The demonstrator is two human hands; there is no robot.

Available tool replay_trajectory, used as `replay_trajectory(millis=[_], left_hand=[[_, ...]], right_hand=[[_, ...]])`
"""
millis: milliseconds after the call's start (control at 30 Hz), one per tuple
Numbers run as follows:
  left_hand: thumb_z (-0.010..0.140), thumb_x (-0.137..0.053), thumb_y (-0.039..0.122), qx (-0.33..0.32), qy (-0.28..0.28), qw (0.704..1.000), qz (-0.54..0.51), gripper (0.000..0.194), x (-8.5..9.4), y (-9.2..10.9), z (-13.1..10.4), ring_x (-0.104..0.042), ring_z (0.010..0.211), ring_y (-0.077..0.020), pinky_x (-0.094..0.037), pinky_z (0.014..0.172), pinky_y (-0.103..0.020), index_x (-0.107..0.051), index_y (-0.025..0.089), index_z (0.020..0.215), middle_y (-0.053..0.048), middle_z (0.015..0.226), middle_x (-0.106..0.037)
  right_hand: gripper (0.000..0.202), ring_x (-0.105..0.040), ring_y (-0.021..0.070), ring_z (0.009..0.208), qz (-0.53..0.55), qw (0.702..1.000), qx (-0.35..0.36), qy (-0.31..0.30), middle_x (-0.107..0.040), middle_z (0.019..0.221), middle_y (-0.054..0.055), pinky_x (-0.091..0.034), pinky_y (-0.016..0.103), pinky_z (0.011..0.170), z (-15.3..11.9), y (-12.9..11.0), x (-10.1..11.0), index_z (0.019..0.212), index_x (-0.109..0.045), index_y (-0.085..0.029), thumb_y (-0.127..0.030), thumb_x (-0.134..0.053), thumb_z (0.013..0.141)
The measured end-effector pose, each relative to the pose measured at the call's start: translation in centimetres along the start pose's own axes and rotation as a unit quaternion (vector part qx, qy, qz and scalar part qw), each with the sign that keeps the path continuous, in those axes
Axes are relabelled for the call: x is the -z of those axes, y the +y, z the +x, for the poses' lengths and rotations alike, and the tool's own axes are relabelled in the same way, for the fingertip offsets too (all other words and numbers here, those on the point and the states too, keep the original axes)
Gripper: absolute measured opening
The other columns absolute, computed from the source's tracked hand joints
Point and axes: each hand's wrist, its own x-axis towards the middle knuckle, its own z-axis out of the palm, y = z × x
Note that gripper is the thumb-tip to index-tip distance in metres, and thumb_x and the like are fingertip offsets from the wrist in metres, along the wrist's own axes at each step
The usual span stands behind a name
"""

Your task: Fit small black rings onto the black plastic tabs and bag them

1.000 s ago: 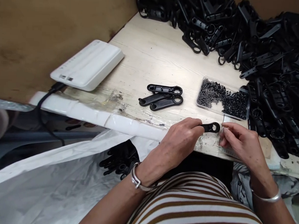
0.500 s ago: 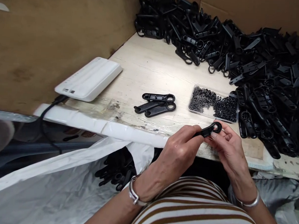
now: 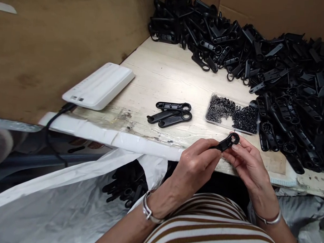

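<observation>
Above the table's front edge, my left hand (image 3: 196, 166) pinches the handle end of a black plastic part (image 3: 225, 143). The fingers of my right hand (image 3: 252, 165) close on the ring end of the same part, its hollow side facing up. Just beyond the hands is a clear box (image 3: 208, 118) with small metal springs (image 3: 219, 106) on its left and small black pieces (image 3: 245, 118) on its right. Three similar black parts (image 3: 173, 107) lie together on the table (image 3: 164, 71), left of the box.
A large pile of black parts (image 3: 277, 69) covers the back and right of the table. At the left lies a white device (image 3: 99, 86) with a black cable (image 3: 47, 131). Below the front edge, a white bag (image 3: 67, 199) has black parts beside it.
The ring end of the held part has tilted slightly between my fingers. Both hands keep their grip, and the view has shifted a little.
</observation>
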Motion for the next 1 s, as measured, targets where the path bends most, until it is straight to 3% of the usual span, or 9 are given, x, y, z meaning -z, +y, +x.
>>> replay_trajectory(millis=[300, 500, 633, 700, 833, 933, 1000], left_hand=[[0.085, -0.060, 0.005, -0.010, 0.005, 1.000, -0.004, 0.013, -0.1, 0.2, 0.0, -0.065, 0.079, -0.0100, -0.056, 0.071, -0.018, -0.061, 0.016, 0.078, -0.004, 0.088, -0.067], [0.087, -0.056, 0.005, -0.004, -0.030, 0.999, -0.011, 0.015, 0.0, 0.7, -0.2, -0.064, 0.079, -0.0105, -0.056, 0.071, -0.019, -0.061, 0.016, 0.078, -0.005, 0.089, -0.066], [0.087, -0.057, 0.005, -0.013, -0.045, 0.999, -0.009, 0.012, -0.1, 0.7, -0.5, -0.064, 0.077, -0.0095, -0.055, 0.068, -0.017, -0.061, 0.017, 0.084, -0.004, 0.090, -0.065], [0.086, -0.059, 0.005, -0.016, -0.038, 0.999, -0.007, 0.012, -0.2, 0.5, -0.6, -0.065, 0.078, -0.0094, -0.055, 0.069, -0.017, -0.061, 0.017, 0.088, -0.003, 0.091, -0.065], [0.086, -0.061, 0.009, -0.014, -0.024, 1.000, 0.004, 0.008, -0.4, 0.3, -0.4, -0.067, 0.076, -0.0098, -0.056, 0.069, -0.017, -0.062, 0.017, 0.088, -0.003, 0.093, -0.066], [0.088, -0.061, 0.014, -0.030, -0.040, 0.998, -0.023, 0.005, -0.3, 0.5, 0.0, -0.068, 0.075, -0.0106, -0.056, 0.069, -0.017, -0.062, 0.019, 0.089, -0.002, 0.090, -0.067], [0.090, -0.059, 0.016, -0.040, -0.064, 0.996, -0.044, 0.009, 0.2, 0.5, 0.3, -0.069, 0.077, -0.0120, -0.057, 0.071, -0.019, -0.063, 0.020, 0.097, -0.002, 0.091, -0.069]], right_hand=[[0.036, -0.067, 0.0134, 0.080, 0.009, 1.000, 0.016, 0.004, -0.071, 0.091, 0.004, -0.058, 0.026, 0.079, -0.2, 0.0, -0.1, 0.107, -0.068, -0.016, -0.024, -0.077, 0.073], [0.034, -0.063, 0.0111, 0.068, 0.008, 0.994, 0.062, 0.094, -0.069, 0.082, 0.001, -0.056, 0.020, 0.061, 0.0, 0.9, -0.9, 0.092, -0.069, -0.016, -0.025, -0.082, 0.062], [0.030, -0.057, 0.0086, 0.059, 0.013, 0.994, 0.061, 0.088, -0.063, 0.071, -0.002, -0.051, 0.017, 0.053, 0.2, 1.3, -1.3, 0.085, -0.067, -0.016, -0.028, -0.080, 0.062], [0.036, -0.058, 0.0094, 0.064, 0.025, 0.996, 0.051, 0.068, -0.062, 0.074, -0.001, -0.051, 0.018, 0.056, 0.1, 1.4, -1.3, 0.093, -0.065, -0.016, -0.031, -0.080, 0.063], [0.067, -0.053, 0.0089, 0.063, -0.002, 0.998, 0.054, 0.038, -0.053, 0.069, -0.006, -0.048, 0.019, 0.059, -0.1, 1.5, -0.8, 0.131, -0.050, -0.019, -0.038, -0.076, 0.073], [0.072, -0.047, 0.0086, 0.060, -0.113, 0.991, 0.077, 0.009, -0.041, 0.064, -0.008, -0.045, 0.021, 0.060, -0.3, 0.7, 0.3, 0.143, -0.040, -0.017, -0.038, -0.068, 0.080], [0.065, -0.044, 0.0086, 0.059, -0.223, 0.968, 0.118, 0.006, -0.037, 0.064, -0.008, -0.043, 0.021, 0.060, -0.7, -0.6, 1.3, 0.145, -0.040, -0.018, -0.035, -0.061, 0.085]])
